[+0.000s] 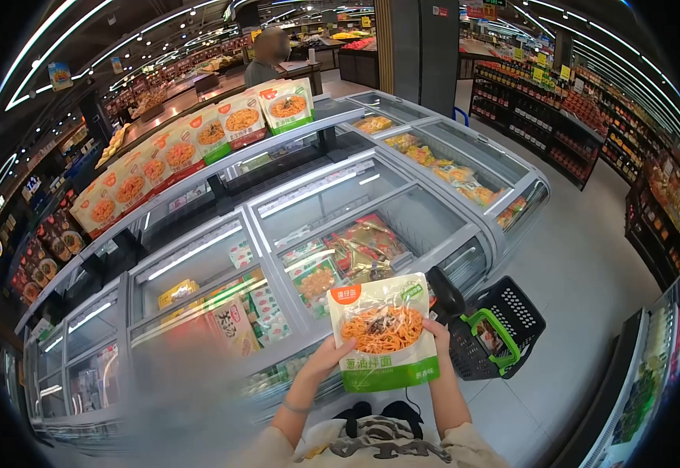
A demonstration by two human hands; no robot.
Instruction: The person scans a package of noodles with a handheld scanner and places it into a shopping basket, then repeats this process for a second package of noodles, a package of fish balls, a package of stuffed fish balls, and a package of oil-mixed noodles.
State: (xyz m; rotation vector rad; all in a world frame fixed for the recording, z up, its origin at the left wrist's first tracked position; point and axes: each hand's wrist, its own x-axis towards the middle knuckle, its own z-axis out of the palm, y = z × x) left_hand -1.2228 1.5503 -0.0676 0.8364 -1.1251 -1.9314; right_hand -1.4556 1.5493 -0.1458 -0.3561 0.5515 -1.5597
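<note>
A white and green noodle packet point(383, 331) with a picture of noodles on its front is held upright before me. My left hand point(330, 356) grips its left edge, the thumb lying on the front. On the opposite edge my right hand point(438, 337) is closed the same way. The fingers behind the packet are hidden. Just right of the packet, a black shopping basket point(523, 312) with a green handle point(504, 360) stands low by the freezer, something packaged partly visible inside.
A long glass-topped freezer point(324, 203) with frozen bags and boxes runs across in front. Similar noodle packets point(242, 119) line the shelf above it. A person point(268, 58) stands beyond. Bottle shelves point(535, 113) are at right; a refrigerated case point(628, 382) borders the aisle floor point(574, 257).
</note>
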